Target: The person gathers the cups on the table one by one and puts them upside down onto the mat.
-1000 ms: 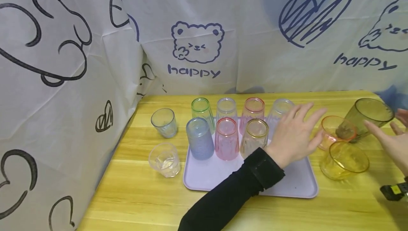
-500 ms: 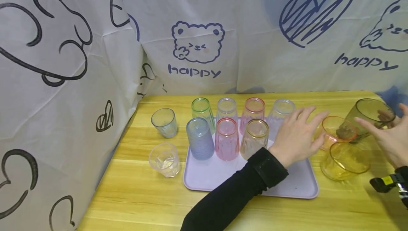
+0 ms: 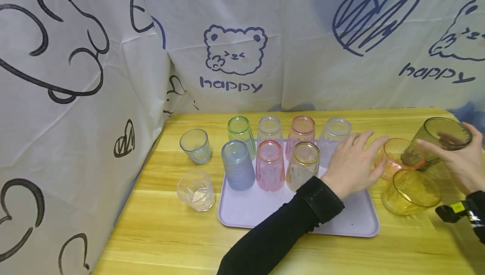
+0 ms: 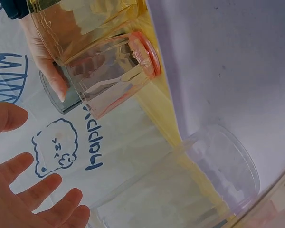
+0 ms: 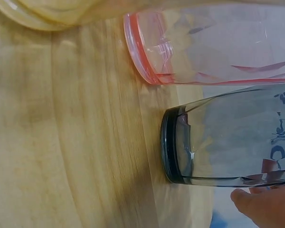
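At the right of the head view, my right hand is round a tall smoky-green drinking glass, thumb on the near side and fingers behind. The glass stands mouth up on the table; in the right wrist view its thick dark base shows. Just in front are an orange-rimmed glass and a wide yellow glass. My left hand hovers over the right part of the lilac tray, fingers spread and holding nothing. A clear glass stands upside down behind it.
Several upside-down glasses stand in two rows on the tray, among them a blue one and a pink one. Left of the tray are a bluish glass and a clear tumbler. A printed cloth hangs behind the table.
My right hand has come in from the right edge and closed round the smoky-green glass. My left hand has shifted slightly right, its fingers still spread.
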